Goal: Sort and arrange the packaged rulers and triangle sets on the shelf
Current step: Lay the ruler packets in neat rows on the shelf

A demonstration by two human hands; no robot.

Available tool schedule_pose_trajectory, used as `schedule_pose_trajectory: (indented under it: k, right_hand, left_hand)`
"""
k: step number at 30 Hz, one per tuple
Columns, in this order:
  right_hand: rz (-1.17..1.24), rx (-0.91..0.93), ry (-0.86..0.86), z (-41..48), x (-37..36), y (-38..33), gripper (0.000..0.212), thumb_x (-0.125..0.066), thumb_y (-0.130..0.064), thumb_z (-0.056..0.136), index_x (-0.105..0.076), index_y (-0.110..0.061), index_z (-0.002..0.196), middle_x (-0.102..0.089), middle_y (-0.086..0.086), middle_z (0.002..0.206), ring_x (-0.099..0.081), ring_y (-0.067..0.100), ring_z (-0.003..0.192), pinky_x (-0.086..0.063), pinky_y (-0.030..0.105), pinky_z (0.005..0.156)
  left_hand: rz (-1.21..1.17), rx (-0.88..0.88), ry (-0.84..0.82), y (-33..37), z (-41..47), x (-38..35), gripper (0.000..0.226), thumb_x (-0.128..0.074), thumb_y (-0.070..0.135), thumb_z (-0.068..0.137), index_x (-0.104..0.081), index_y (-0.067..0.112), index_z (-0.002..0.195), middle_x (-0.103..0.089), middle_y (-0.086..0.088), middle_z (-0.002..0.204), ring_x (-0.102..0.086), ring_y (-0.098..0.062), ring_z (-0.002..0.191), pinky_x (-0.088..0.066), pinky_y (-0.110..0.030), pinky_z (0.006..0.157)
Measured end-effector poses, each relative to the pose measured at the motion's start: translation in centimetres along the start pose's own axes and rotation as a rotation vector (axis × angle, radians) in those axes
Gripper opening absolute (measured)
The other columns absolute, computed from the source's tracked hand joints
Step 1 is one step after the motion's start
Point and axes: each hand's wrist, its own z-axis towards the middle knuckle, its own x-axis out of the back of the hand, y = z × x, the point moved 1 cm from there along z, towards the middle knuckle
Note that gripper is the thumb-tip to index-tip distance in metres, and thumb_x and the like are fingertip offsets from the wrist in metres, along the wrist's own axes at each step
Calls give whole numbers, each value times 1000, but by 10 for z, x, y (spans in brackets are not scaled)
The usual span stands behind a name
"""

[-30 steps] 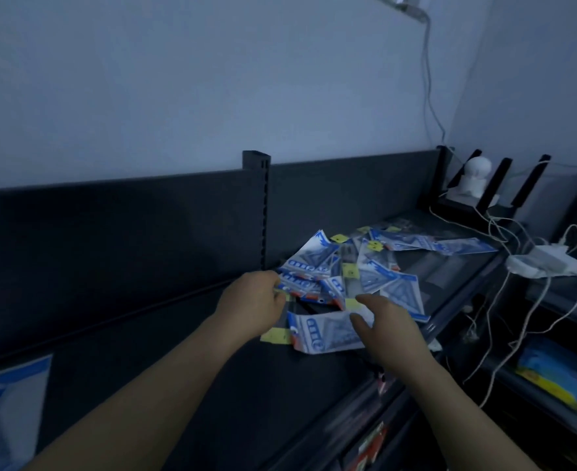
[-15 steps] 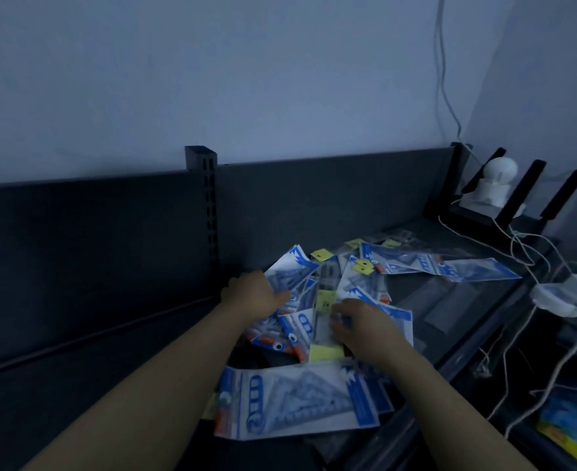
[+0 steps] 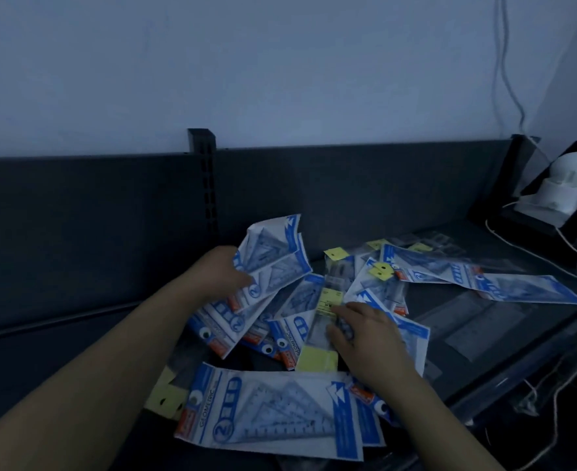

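Dim bluish light, detail soft.

- Shelf (image 3: 491, 355): dark matte metal deck, flat back panel (image 3: 348, 192), slotted upright (image 3: 206, 185) standing at the panel seam.
- Loose heap of glossy plastic packets lies mid-shelf, overlapping at all angles. Most are white-and-blue printed sleeves with clear triangles inside.
- Left hand (image 3: 224, 278): fingers curled round the edge of a fan of triangle set packets (image 3: 275, 263), tilted up off the heap near the back panel.
- Right hand (image 3: 365, 338): fingers bent, pinching a narrow clear ruler packet (image 3: 322, 326) with yellow paper headers, lying on the heap's centre.
- Front packet (image 3: 273, 411): long rectangle, flat at the shelf's near edge, apart from both hands.
- Long blue packet (image 3: 491, 282) lies flat to the right.
- Far right corner: white rounded device (image 3: 572, 185), thin white cables (image 3: 548, 258).
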Motion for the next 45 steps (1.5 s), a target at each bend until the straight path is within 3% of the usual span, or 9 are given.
schedule_pose_trajectory:
  k: [5, 10, 14, 20, 24, 27, 31, 37, 45]
  right_hand:
    - [-4, 13, -52, 3, 8, -4, 44, -47, -42, 95, -52, -23, 134, -52, -1, 133, -46, 20, 122, -37, 33, 103]
    - [367, -44, -82, 11, 31, -32, 50, -58, -31, 93, -43, -19, 138, -51, -1, 133, -52, 16, 115, -47, 30, 91]
    - [599, -71, -126, 23, 35, -59, 37, -67, -21, 87, -49, -22, 120, -60, -8, 106, -57, 0, 83, -44, 12, 65]
    - [423, -38, -259, 9, 23, -68, 39, -69, -20, 83, -57, -23, 120, -64, 1, 115, -62, 17, 98, -52, 38, 87]
    - [283, -31, -388, -23, 38, -68, 63, -79, -31, 75, -47, -28, 129, -52, -5, 124, -52, 10, 104, -41, 20, 83]
    - [91, 11, -556, -41, 43, -68, 78, -79, -40, 72, -40, -27, 138, -41, -7, 132, -43, 12, 120, -41, 27, 99]
    - [131, -56, -594, -44, 41, -68, 60, -81, -43, 68, -52, -28, 119, -52, -9, 118, -52, 11, 106, -46, 26, 87]
    - [211, -73, -469, -43, 43, -67, 31, -79, -39, 73, -58, -19, 83, -57, -5, 80, -53, 9, 69, -38, 24, 58]
    - [456, -282, -5, -39, 40, -71, 21, -60, -24, 92, -63, -7, 104, -63, 7, 92, -56, 17, 74, -37, 23, 54]
  left_hand:
    - [-46, 118, -62, -15, -21, 16, 25, -62, 8, 90, -59, 14, 114, -67, -7, 103, -65, -22, 86, -53, -32, 71]
    - [-128, 98, -97, -24, -35, 29, 25, -60, 10, 91, -60, 19, 114, -70, -6, 103, -68, -24, 90, -56, -36, 77]
    - [-140, 87, -206, -28, -48, 30, 24, -61, 11, 91, -62, 23, 112, -72, -4, 104, -69, -23, 93, -56, -39, 82]
    - [-12, 67, -240, -39, -63, 28, 31, -76, 19, 80, -61, 20, 107, -69, -1, 102, -67, -14, 85, -55, -27, 70]
    - [93, 56, -197, -45, -73, 31, 36, -77, 19, 79, -61, 21, 112, -65, 2, 103, -62, -9, 83, -49, -24, 69]
    - [85, 72, -206, -50, -81, 33, 34, -77, 17, 79, -60, 22, 108, -65, 3, 99, -61, -8, 80, -48, -23, 63]
    - [-22, 98, -177, -57, -91, 35, 28, -75, 12, 80, -61, 20, 103, -67, 0, 96, -64, -13, 82, -51, -28, 68]
    - [-251, 169, -39, -71, -104, 50, 19, -67, 1, 84, -64, 16, 96, -69, -9, 97, -66, -23, 85, -53, -31, 68]
    - [-277, 218, 21, -77, -123, 40, 21, -64, -2, 83, -58, 16, 91, -63, -3, 84, -62, -18, 77, -50, -27, 63]
